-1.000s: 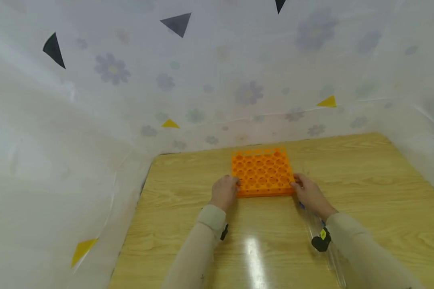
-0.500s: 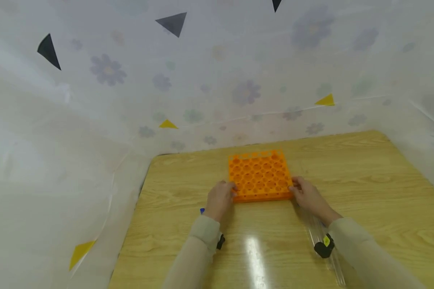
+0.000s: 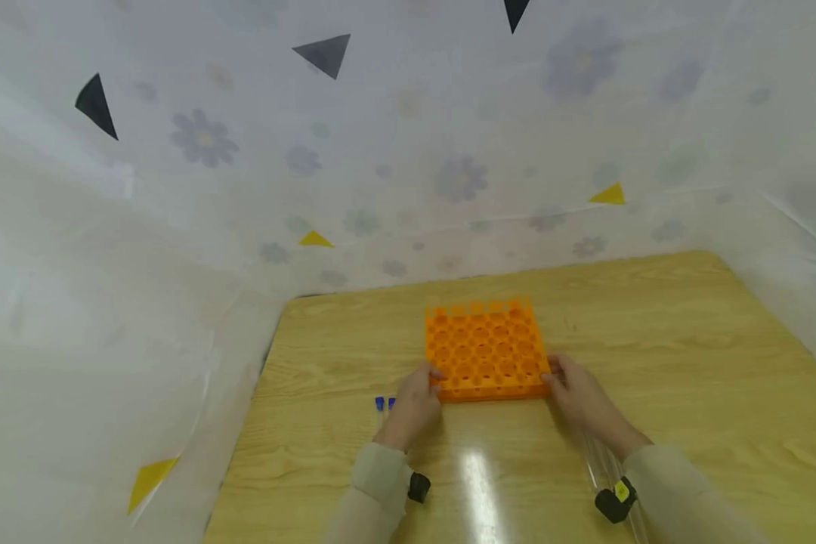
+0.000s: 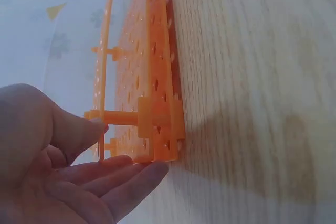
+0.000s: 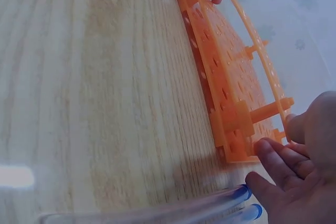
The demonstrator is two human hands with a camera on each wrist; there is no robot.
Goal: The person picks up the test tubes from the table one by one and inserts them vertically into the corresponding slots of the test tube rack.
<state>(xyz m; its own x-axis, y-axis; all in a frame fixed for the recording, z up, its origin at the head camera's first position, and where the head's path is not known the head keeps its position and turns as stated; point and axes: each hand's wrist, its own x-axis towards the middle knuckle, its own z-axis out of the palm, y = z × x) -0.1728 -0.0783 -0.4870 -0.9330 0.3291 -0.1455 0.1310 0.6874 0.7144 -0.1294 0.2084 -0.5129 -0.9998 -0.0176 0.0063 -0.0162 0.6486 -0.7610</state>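
A: Where is the orange rack point(image 3: 486, 349)?

B: It stands flat on the wooden bench point(image 3: 687, 355), around the middle and a little toward the far side. It is a square tube rack with rows of round holes; in the head view every visible hole looks empty.

A: And the hands?

B: The person has 1 at each near corner. The left hand point(image 3: 413, 404) is at the near-left corner; in the left wrist view point(image 4: 68, 177) its fingers point(image 4: 131, 182) lie nearly straight along the rack's lower edge while the thumb point(image 4: 79, 129) meets the top plate, so the rack's edge sits lightly pinched between thumb and fingers. The right hand point(image 3: 580, 394) mirrors that at the near-right corner; in the right wrist view point(image 5: 302, 166) its fingers point(image 5: 278, 156) are loosely bent and touch the corner of the rack point(image 5: 236, 108).

A: Anything close by?

B: 2 clear tubes with blue caps point(image 3: 384, 403) lie on the bench just left of the left hand. More clear tubes point(image 3: 601, 468) lie under the right wrist, their blue caps point(image 5: 247, 203) showing just beside the right fingertips.

A: Beyond that?

B: A white flowered sheet point(image 3: 381, 166) with black and yellow triangles walls in the bench at the far side and both ends.
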